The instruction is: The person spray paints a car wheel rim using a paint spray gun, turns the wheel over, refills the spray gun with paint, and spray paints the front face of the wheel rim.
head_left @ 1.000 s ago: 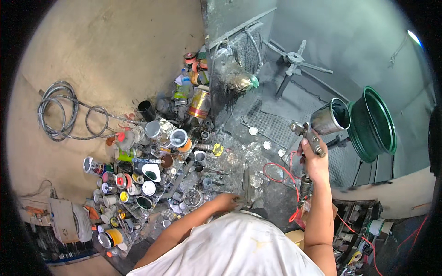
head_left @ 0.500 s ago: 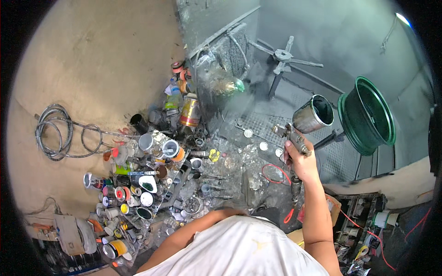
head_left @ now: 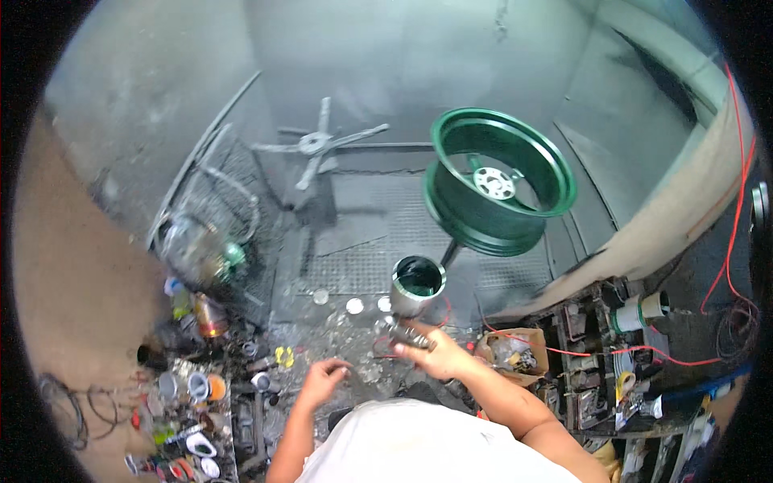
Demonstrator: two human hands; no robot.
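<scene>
In my right hand (head_left: 439,354) is a paint spray gun (head_left: 411,334), my fingers wrapped round its body. The gun's open metal cup (head_left: 411,303) stands above it, with dark green paint inside. My left hand (head_left: 324,381) is raised to the left of the gun, holding nothing, its fingers slightly bent and apart. Beyond the cup, a glossy green wheel rim (head_left: 487,216) sits tilted on a dark stand (head_left: 450,254). Its hub is pale and its barrel faces up. Neither hand touches the rim.
A grey cross-shaped stand (head_left: 314,145) is at the back left. Paint cans and cups crowd the lower left, including an orange-banded can (head_left: 216,387). At right are a cardboard box (head_left: 527,351), a cluttered rack (head_left: 592,362) and a red hose (head_left: 668,354).
My view has swung right, bringing the wheel rim toward the middle. The spray gun is now nearer my body, its cup more upright. My left hand has come into view.
</scene>
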